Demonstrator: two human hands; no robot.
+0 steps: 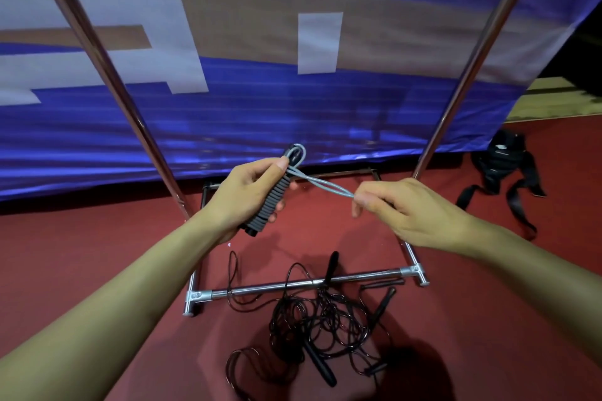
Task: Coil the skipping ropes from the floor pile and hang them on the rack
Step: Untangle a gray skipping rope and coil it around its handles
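A dark red floor (97,238) runs up to a big purple banner (260,114) with white and tan blocks, hung just behind a chrome rack (293,286) whose two uprights lean outward and whose base bar lies across the floor.

The left hand (247,195) is wrapped around the handles (270,202) of a skipping rope, the grey cord wound in tight turns around them, thumb pressing near the top. A small loop of the grey cord (301,153) pokes out above the thumb. From there a long thin loop stretches to the right hand (407,208), which pinches its end between thumb and forefinger, the other fingers curled under.

Below the hands, a tangled pile of black ropes (319,316) with black handles lies on the floor, draped over and in front of the base bar. Far right, a black bag (503,163) with loose straps sits against the banner.
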